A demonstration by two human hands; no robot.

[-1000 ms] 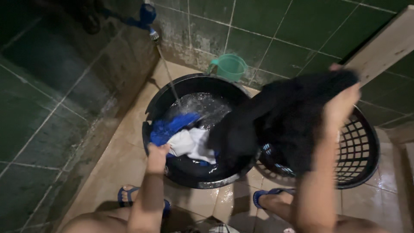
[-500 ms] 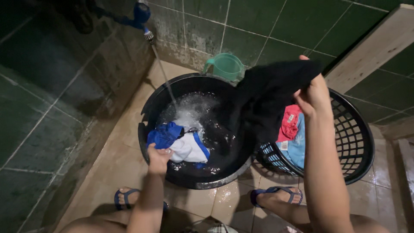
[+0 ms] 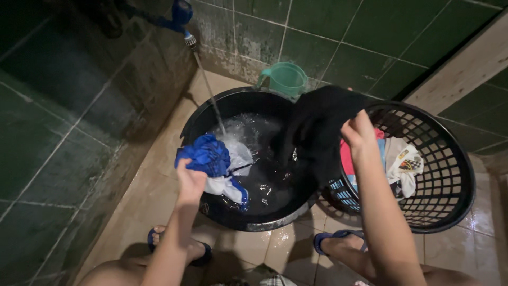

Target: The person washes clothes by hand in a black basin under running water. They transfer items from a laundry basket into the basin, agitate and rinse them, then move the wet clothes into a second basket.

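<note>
- Tap [image 3: 182, 16], at 11 o'clock of the view, is running a thin stream of water into the black tub [image 3: 211, 209].
- Left hand [image 3: 190, 180] is closing around a blue and white cloth [image 3: 214, 159], lifting its bunched blue part over the tub's 9 o'clock rim; the white part is trailing down into the water.
- Green jug [image 3: 287, 78] is standing against the tiled wall at the tub's 12 o'clock, just beside the rim.
- Right hand [image 3: 357, 132] is gripping a black garment [image 3: 317, 127], which is hanging over the tub's 3 o'clock side with its lower edge reaching the water.
- Laundry basket [image 3: 450, 175] is sitting at 3 o'clock, touching the tub and holding red, blue and white clothes.
- Risk, as judged: the tub is filling while the tap runs, so it could be spilling over onto the wet floor tiles [image 3: 286, 246].
- Risk, as judged: the dripping cloth could be slipping from the left hand onto the floor outside the rim.
</note>
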